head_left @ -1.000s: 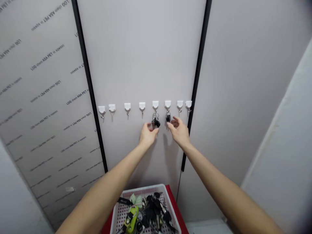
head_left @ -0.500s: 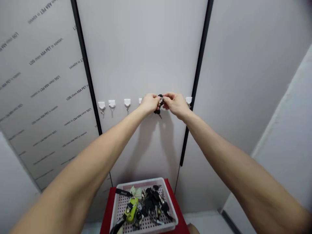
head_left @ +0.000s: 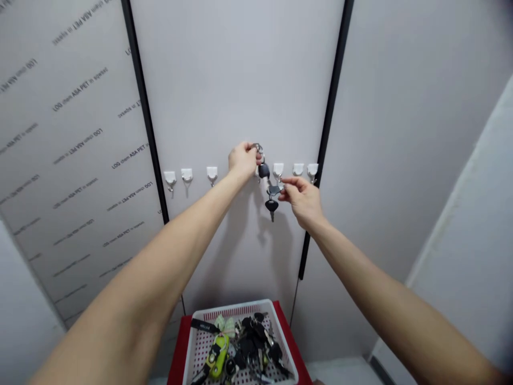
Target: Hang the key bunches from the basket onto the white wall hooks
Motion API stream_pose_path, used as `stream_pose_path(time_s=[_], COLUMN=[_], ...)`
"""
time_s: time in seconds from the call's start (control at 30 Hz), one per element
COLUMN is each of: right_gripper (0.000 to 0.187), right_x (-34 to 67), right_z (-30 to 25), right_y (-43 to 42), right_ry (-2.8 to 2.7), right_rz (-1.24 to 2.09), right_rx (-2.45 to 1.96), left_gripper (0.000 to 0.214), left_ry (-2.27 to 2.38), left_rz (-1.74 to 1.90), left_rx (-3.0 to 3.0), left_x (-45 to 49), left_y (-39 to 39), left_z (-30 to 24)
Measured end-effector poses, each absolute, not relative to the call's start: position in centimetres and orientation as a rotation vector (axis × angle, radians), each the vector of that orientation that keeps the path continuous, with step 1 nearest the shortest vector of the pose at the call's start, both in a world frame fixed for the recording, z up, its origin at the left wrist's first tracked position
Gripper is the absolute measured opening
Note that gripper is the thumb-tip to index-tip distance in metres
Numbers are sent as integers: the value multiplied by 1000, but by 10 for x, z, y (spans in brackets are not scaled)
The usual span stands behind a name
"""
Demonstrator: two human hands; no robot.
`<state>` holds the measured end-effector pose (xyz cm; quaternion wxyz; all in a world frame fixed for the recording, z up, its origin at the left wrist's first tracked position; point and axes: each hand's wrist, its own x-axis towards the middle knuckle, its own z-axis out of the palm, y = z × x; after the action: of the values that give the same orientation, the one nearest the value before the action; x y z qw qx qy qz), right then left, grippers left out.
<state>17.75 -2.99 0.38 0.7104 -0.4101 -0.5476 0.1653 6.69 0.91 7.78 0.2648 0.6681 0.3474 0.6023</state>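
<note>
A bunch of black-headed keys (head_left: pixel 271 205) hangs stretched between my two hands, in front of a white panel. My left hand (head_left: pixel 243 159) pinches the metal ring and clasp at its top end. Lower and to the right, the fingers of my right hand (head_left: pixel 301 198) are closed on one dark key head of the same bunch. Below them another key dangles with its blade pointing down. Small white hooks (head_left: pixel 278 169) run in a row across the panel at hand height, and my left hand and the keys partly cover the middle of the row.
Below stands a white plastic basket (head_left: pixel 286 347) on a red surface (head_left: pixel 295 350), filled with several keys, a yellow-green fob (head_left: pixel 219 357) and a black strap. Black vertical strips (head_left: pixel 329 107) edge the panel. Printed film covers the panel at left.
My hands have moved apart, the left slightly up and the right down. The bunch, formerly gathered between my fingers, now hangs extended, and more hooks show at the right.
</note>
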Motion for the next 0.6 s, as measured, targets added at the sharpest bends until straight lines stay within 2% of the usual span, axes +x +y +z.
stream_pose_path(time_s=[0.1,0.2,0.33,0.47,0.6], right_gripper=[15,15,14,13,19], right_x=[182,185,185,176,166], right_z=[-1,-14,-60,-139,-205], right_y=[-33,-44,-61,-71,-82], right_ry=[-1185,-1198,-1321,-1515,-1705], right_rz=[447,535,711,888,815], right_rx=[-904,-919,-1001,-1188,-1408], left_gripper=[15,12,9,11,15], left_ry=[902,806,751,924,1111], left_rz=[1721,1539,1074,809,654], left_rx=[1858,2016,2118,1903,1935], left_x=[71,68,56,41,28], left_y=[5,-7,-29,-49,-66], left_z=[98,77,-19,-132,-204])
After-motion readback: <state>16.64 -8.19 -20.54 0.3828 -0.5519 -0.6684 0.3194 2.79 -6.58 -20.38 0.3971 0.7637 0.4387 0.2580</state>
